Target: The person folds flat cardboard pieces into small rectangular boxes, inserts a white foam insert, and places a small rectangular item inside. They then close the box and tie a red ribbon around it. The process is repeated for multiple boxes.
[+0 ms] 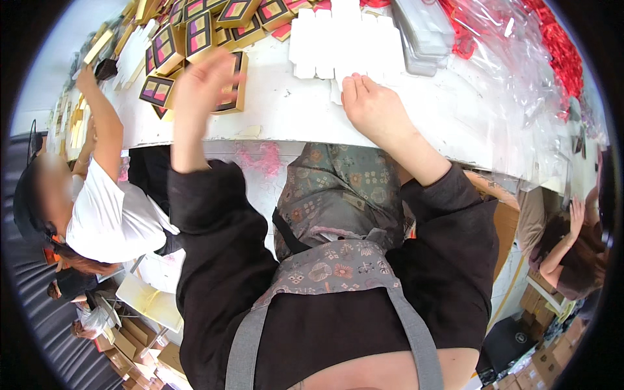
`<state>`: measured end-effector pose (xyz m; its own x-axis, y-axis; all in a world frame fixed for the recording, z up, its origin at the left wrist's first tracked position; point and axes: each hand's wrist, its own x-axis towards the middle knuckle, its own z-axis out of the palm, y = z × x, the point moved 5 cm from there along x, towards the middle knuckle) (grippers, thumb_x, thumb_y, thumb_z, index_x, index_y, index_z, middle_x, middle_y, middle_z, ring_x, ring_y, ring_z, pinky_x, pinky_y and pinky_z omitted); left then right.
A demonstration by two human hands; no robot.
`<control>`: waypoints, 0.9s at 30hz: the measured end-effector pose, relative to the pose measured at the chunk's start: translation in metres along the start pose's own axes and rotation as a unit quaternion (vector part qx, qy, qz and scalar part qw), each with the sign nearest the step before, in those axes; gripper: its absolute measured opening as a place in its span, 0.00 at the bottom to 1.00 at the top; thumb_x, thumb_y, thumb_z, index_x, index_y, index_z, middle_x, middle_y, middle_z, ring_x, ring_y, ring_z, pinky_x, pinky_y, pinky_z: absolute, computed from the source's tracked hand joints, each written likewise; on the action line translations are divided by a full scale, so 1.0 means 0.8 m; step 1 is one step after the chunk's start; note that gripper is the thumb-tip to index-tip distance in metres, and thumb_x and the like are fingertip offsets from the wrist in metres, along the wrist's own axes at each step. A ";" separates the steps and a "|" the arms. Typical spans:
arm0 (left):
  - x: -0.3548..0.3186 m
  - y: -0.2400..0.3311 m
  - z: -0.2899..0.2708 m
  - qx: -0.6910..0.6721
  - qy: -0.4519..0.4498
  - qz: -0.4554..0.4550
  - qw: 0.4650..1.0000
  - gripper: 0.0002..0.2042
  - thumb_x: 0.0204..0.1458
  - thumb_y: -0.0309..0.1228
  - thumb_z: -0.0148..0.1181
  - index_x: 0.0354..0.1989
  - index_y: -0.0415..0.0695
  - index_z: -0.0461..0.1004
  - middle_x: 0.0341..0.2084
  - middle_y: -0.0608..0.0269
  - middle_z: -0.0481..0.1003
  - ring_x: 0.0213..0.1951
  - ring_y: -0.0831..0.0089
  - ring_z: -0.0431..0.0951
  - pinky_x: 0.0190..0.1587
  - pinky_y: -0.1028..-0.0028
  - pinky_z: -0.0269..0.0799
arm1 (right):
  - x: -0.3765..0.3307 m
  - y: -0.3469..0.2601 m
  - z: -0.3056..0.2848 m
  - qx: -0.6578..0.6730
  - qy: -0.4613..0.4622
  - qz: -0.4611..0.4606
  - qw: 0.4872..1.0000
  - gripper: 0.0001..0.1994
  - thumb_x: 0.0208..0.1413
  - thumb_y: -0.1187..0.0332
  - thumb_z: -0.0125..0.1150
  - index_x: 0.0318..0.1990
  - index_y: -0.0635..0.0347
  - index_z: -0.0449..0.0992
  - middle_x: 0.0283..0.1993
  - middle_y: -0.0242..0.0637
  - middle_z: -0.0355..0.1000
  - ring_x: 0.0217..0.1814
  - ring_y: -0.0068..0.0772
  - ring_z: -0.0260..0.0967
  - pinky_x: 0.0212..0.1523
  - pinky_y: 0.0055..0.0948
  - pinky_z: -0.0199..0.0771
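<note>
1. A busy workroom spreads out around us, with cardboard cartons gathered at the lower left and pink shreds scattered beneath the edge of a white tabletop.
2. The person I'm watching faces that tabletop in dark sleeves and a patterned apron, both forearms reaching over it.
3. The left hand is blurred, its fingers loosely bent in front of a gold-edged box; from here I cannot tell whether it grips that box or only passes over it.
4. Just beyond, on the left of the tabletop, lies a heaped pile of gold boxes with dark, pink and purple faces, several tilted against one another.
5. The right hand has its fingers curled at the near edge of some flat white card pieces; whether it pinches one, I cannot make out.
6. Right beside those pieces sits a stack of clear plastic, and farther right are clear bags and bright red material.
7. Over on the left, a co-worker in a white shirt reaches toward the same tabletop.
</note>
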<state>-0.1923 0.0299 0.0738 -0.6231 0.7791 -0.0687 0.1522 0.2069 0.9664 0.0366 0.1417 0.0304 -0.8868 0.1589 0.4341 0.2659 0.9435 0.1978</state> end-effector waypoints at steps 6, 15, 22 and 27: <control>-0.035 -0.049 0.090 -0.105 -0.082 -0.114 0.985 0.22 0.61 0.43 0.47 0.52 0.35 0.69 0.38 0.57 0.77 0.36 0.72 0.79 0.33 0.79 0.75 | -0.018 0.034 -0.014 0.189 -0.068 0.161 0.966 0.07 0.49 0.66 0.58 0.34 0.53 0.78 0.29 0.38 0.76 0.30 0.36 0.75 0.26 0.31 0.74; -0.073 -0.073 0.093 -0.160 -0.075 0.028 0.984 0.26 0.61 0.45 0.43 0.58 0.35 0.61 0.48 0.55 0.72 0.46 0.67 0.75 0.46 0.69 0.74 | -0.054 -0.074 -0.067 0.245 0.097 -0.055 0.963 0.15 0.40 0.72 0.58 0.38 0.68 0.75 0.42 0.45 0.74 0.48 0.38 0.71 0.47 0.33 0.73; -0.109 -0.090 0.122 -0.402 -0.140 0.052 0.904 0.36 0.56 0.60 0.43 0.60 0.38 0.58 0.51 0.61 0.68 0.51 0.73 0.69 0.51 0.72 0.66 | -0.064 -0.082 -0.056 0.261 0.102 0.018 0.960 0.11 0.42 0.72 0.62 0.35 0.65 0.76 0.42 0.40 0.75 0.45 0.35 0.73 0.43 0.30 0.74; -0.101 -0.072 0.133 -0.249 -0.133 0.027 0.959 0.28 0.51 0.46 0.62 0.54 0.38 0.64 0.43 0.64 0.71 0.41 0.80 0.70 0.43 0.78 0.67 | -0.059 -0.084 -0.049 0.261 0.104 0.027 0.959 0.11 0.43 0.68 0.60 0.33 0.66 0.74 0.39 0.41 0.75 0.42 0.36 0.71 0.44 0.32 0.71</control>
<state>-0.0687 0.0179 -0.0028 -0.3972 0.9176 -0.0118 -0.2472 -0.0946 0.9643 0.0753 0.0595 0.0314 -0.7678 0.2015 0.6081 0.0357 0.9612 -0.2734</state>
